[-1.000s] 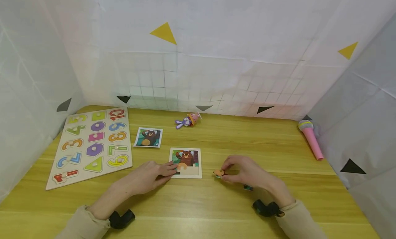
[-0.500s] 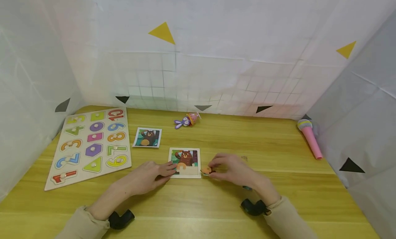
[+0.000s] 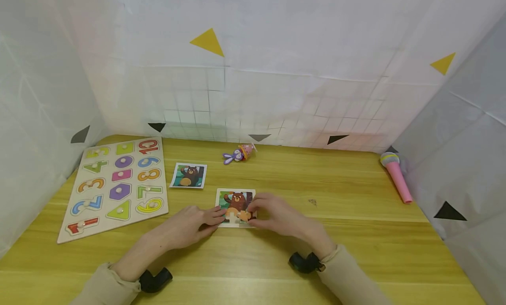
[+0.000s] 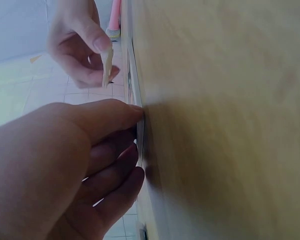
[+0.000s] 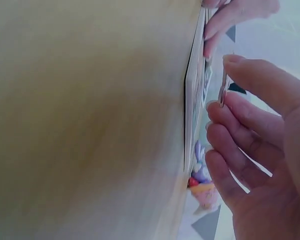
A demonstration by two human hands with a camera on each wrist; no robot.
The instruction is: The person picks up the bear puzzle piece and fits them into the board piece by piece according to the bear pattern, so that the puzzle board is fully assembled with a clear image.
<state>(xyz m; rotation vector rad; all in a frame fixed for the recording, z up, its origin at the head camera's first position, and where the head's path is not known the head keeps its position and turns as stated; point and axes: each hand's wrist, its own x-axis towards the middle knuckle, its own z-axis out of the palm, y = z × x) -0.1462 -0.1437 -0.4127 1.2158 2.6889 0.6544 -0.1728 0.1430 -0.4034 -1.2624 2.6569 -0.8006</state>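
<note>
In the head view, a square bear puzzle board (image 3: pixel 237 224) lies on the table, with a pale bare patch along its lower part. My left hand (image 3: pixel 193 224) rests at the board's left edge, fingertips on its frame; the left wrist view has the thumb (image 4: pixel 125 114) touching the edge. Between thumb and fingers, my right hand (image 3: pixel 282 219) pinches a puzzle piece (image 3: pixel 244 216) coloured orange and brown, above the board's lower right part. Seen from the right wrist, the thin piece (image 5: pixel 223 91) stands apart from the board (image 5: pixel 192 90).
A matching bear picture card (image 3: pixel 188 176) lies behind the board to the left. Farther left is a number-and-shape peg board (image 3: pixel 114 186). A purple rabbit toy (image 3: pixel 239 154) lies at the back, and a pink toy microphone (image 3: pixel 397 177) at the far right.
My right hand has carried the puzzle piece leftward from the table onto the area above the board. Its forearm now covers the spot where another piece lay. The left hand stays put.
</note>
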